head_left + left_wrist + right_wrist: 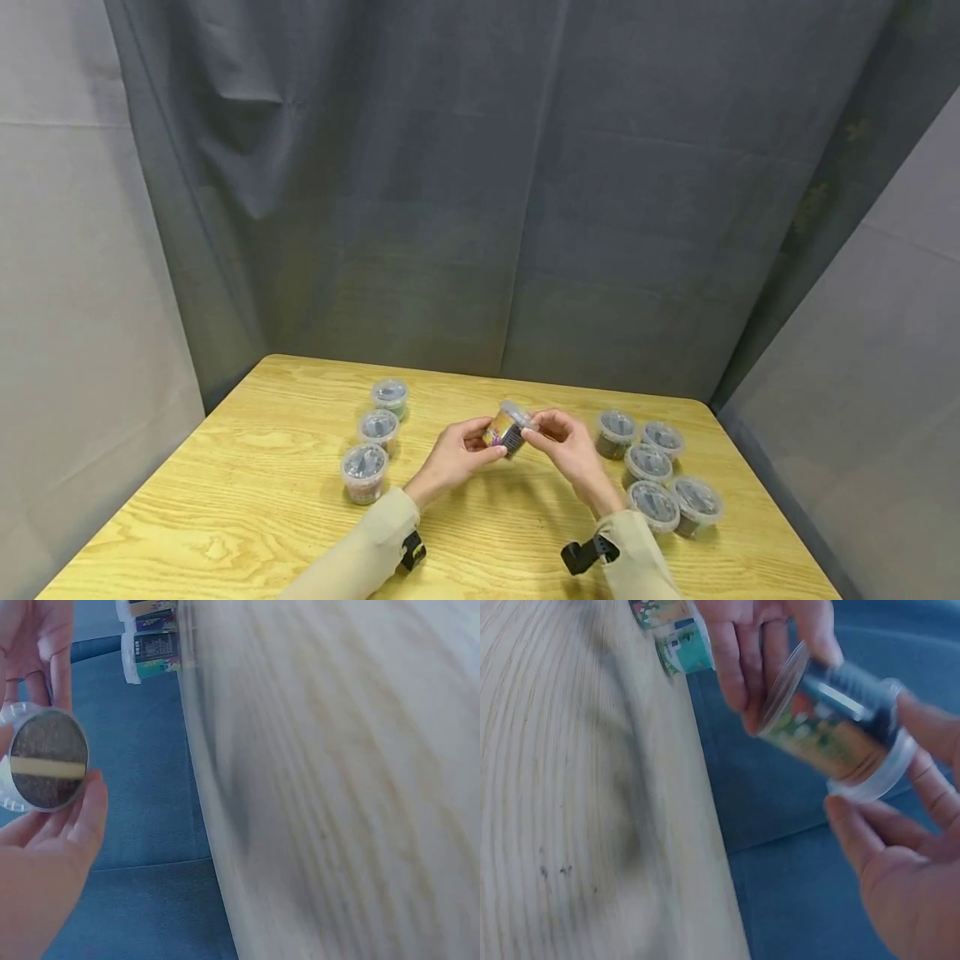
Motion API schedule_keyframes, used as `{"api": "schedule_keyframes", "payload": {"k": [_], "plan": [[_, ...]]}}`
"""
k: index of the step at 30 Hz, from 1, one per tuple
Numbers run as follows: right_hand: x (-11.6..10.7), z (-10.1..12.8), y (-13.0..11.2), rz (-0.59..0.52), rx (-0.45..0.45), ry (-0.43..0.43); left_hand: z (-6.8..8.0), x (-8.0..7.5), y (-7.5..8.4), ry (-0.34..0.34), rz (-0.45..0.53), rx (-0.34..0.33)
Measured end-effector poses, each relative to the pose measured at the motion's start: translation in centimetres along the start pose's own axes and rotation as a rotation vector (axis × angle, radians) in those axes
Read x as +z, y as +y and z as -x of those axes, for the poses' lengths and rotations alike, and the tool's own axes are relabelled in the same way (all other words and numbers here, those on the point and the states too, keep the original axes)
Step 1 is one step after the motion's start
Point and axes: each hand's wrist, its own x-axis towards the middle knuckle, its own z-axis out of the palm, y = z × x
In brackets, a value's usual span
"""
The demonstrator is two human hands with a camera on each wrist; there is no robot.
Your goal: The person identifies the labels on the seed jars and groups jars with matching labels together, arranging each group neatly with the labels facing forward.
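A small clear plastic cup point(507, 431) with a colourful label and dark contents is held tilted above the middle of the wooden table point(247, 500). My left hand point(480, 443) grips its base end, which appears as a dark round base point(45, 761) in the left wrist view. My right hand point(543, 433) pinches the lid end point(516, 412). In the right wrist view the cup point(832, 727) lies slanted between the left hand's fingers point(742, 660) and my right hand's fingers point(862, 840) at the clear rim.
Three lidded cups point(378, 427) stand in a row on the left of the table. Several more point(652, 475) cluster on the right. Grey curtains close in the back and sides. Labelled cups point(154, 637) show near the table's edge.
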Motion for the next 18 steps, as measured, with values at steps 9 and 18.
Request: {"api": "schedule_keyframes", "payload": {"k": [9, 18], "plan": [[1.2, 0.3, -0.8, 0.086, 0.059, 0.069, 0.3, 0.2, 0.1, 0.106, -0.132, 0.049], [1.2, 0.1, -0.8, 0.003, 0.072, 0.111, 0.0, -0.5, -0.1, 0.037, 0.035, 0.015]]}}
